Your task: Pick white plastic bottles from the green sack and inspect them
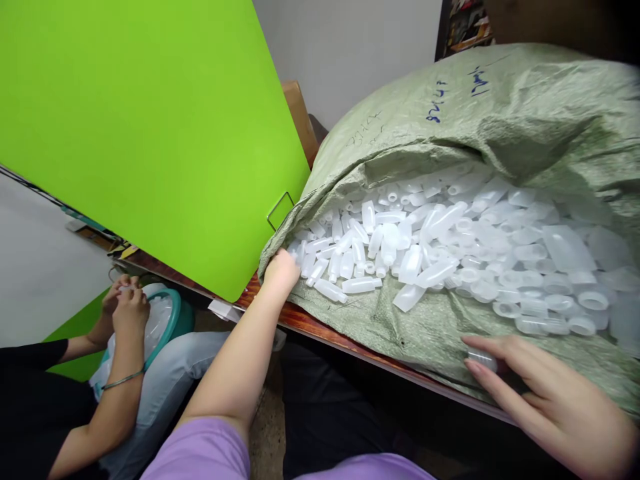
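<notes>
A purple sleeve (203,450) fills seven o'clock, the half-closed right hand (560,400) pinches a clear piece (483,360) at four, the left hand (282,270), grip impossible to tell, rests at eight, and translucent bottles (435,240) lie in the sack (390,127) at three.

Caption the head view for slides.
Left hand at green woven sack of translucent plastic bottles, right hand holding clear rounded plastic piece.

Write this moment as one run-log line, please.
left hand: at mouth of sack; right hand: holding clear piece; bottles: heaped in sack; co-worker's hands: at teal basin
</notes>
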Action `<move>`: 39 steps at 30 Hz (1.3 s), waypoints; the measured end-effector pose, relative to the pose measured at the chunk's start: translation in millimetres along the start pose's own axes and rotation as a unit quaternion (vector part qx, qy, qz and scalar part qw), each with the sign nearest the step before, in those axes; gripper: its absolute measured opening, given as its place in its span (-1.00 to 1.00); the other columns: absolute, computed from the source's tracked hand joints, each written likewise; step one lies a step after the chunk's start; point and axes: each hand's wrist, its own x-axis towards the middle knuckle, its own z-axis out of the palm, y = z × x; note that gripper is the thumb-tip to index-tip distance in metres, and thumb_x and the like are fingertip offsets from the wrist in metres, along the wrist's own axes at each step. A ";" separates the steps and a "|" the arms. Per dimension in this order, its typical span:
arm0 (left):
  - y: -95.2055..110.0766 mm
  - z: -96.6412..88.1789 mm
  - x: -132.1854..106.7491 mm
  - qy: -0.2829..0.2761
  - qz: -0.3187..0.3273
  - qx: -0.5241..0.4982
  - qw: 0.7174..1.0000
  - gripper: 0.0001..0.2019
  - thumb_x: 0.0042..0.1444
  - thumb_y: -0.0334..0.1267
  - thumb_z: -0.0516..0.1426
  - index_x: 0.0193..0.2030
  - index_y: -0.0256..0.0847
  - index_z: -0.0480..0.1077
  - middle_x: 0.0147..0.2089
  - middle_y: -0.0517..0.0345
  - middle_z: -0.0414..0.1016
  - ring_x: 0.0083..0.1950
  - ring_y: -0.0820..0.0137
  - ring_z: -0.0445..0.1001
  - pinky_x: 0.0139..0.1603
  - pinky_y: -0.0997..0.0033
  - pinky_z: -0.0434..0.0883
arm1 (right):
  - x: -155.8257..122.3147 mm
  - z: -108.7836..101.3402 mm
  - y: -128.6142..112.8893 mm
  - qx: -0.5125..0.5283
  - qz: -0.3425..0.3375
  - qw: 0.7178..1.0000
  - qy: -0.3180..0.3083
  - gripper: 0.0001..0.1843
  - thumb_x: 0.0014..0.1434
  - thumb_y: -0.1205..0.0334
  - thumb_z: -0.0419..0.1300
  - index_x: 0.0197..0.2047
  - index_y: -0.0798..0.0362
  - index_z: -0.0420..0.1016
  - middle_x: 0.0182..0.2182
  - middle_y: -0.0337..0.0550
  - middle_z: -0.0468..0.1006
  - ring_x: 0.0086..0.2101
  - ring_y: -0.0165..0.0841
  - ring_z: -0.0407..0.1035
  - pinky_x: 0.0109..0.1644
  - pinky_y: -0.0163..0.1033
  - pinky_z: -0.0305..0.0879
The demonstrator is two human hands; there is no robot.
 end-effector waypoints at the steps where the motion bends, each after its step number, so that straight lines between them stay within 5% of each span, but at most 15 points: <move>1: -0.7 -1.2 0.0 0.014 0.005 -0.011 1.000 -0.58 0.06 -0.36 0.08 0.08 -0.42 0.19 0.02 -0.36 0.43 0.07 0.08 0.44 0.04 0.25 0.35 | 0.5 -0.2 -0.4 0.003 -0.005 1.000 0.000 -0.68 0.23 -0.06 0.02 -0.02 -0.13 0.35 -0.21 -0.19 0.54 -0.23 -0.34 0.49 -0.25 -0.31 0.45; 7: 4.9 4.1 13.9 0.026 0.043 -0.074 0.996 -0.65 0.14 -0.24 0.01 0.09 -0.12 0.17 -0.01 0.04 0.48 -0.02 0.28 0.47 -0.06 0.40 0.37 | 3.7 -0.9 -1.2 0.009 -0.016 1.000 0.002 -0.67 0.22 -0.07 0.02 -0.04 -0.11 0.36 -0.22 -0.20 0.55 -0.24 -0.33 0.50 -0.25 -0.29 0.45; 14: 1.1 8.7 34.4 -0.036 0.063 -0.084 0.994 -0.54 -0.10 -0.23 0.26 -0.02 -0.23 0.29 -0.09 -0.09 0.52 -0.11 0.16 0.50 -0.21 0.36 0.36 | 5.6 -3.3 -5.9 0.024 -0.008 1.000 0.009 -0.69 0.23 -0.06 0.03 -0.04 -0.13 0.35 -0.25 -0.25 0.53 -0.26 -0.38 0.48 -0.26 -0.32 0.43; 19: 0.5 4.5 39.1 -0.041 0.072 -0.109 0.991 -0.68 -0.21 -0.36 0.29 -0.24 -0.27 0.40 -0.21 -0.05 0.55 -0.18 0.20 0.52 -0.25 0.43 0.36 | 6.8 -4.1 -7.8 0.030 0.006 0.999 0.038 -0.64 0.22 -0.09 0.04 -0.02 -0.09 0.34 -0.28 -0.22 0.50 -0.33 -0.40 0.45 -0.31 -0.33 0.41; 24: 1.1 -2.6 -9.1 0.061 0.065 -0.165 0.982 -0.55 -0.02 -0.26 0.20 0.05 -0.23 0.26 -0.03 -0.04 0.48 -0.05 0.21 0.48 -0.07 0.35 0.38 | 7.4 -6.3 -8.3 0.057 0.042 0.992 0.105 -0.60 0.20 -0.07 0.08 0.01 -0.05 0.35 -0.22 -0.15 0.46 -0.29 -0.36 0.41 -0.21 -0.27 0.40; 26: 5.3 -4.7 -46.0 0.108 0.148 -0.235 0.955 -0.58 0.00 -0.25 0.20 0.03 -0.19 0.26 -0.03 0.03 0.46 -0.06 0.28 0.47 -0.05 0.38 0.38 | 7.8 -8.4 -14.1 0.085 0.056 0.990 0.099 -0.65 0.19 -0.02 0.11 -0.01 -0.07 0.38 -0.15 -0.15 0.44 -0.21 -0.35 0.41 -0.16 -0.28 0.39; 28: 14.2 -5.0 -86.1 0.124 0.298 -0.299 0.898 -0.66 0.01 -0.30 0.18 -0.04 -0.14 0.29 -0.10 0.11 0.45 -0.10 0.32 0.47 -0.05 0.39 0.39 | 8.7 -11.5 -24.8 0.122 0.055 0.988 0.080 -0.69 0.20 0.06 0.12 0.01 -0.10 0.38 -0.09 -0.15 0.43 -0.15 -0.35 0.40 -0.13 -0.30 0.39; 32: 39.6 2.1 -145.4 0.057 0.520 -0.306 0.795 -0.64 0.04 -0.45 0.10 0.00 -0.14 0.23 -0.09 0.11 0.45 -0.04 0.33 0.43 0.06 0.32 0.35 | 13.2 -17.9 -48.6 0.189 0.043 0.979 0.058 -0.59 0.21 0.20 0.13 0.13 -0.09 0.28 -0.07 -0.11 0.46 -0.10 -0.33 0.41 -0.07 -0.27 0.41; 39: 69.0 27.0 -152.4 -0.063 0.563 -0.321 0.759 -0.66 0.04 -0.46 0.06 -0.01 -0.18 0.24 -0.03 0.04 0.45 0.01 0.27 0.41 0.07 0.24 0.36 | 11.1 -21.7 -46.3 0.101 -0.052 0.993 -0.004 -0.73 0.22 0.34 0.10 0.00 -0.01 0.39 -0.11 -0.10 0.53 -0.12 -0.38 0.45 -0.05 -0.29 0.43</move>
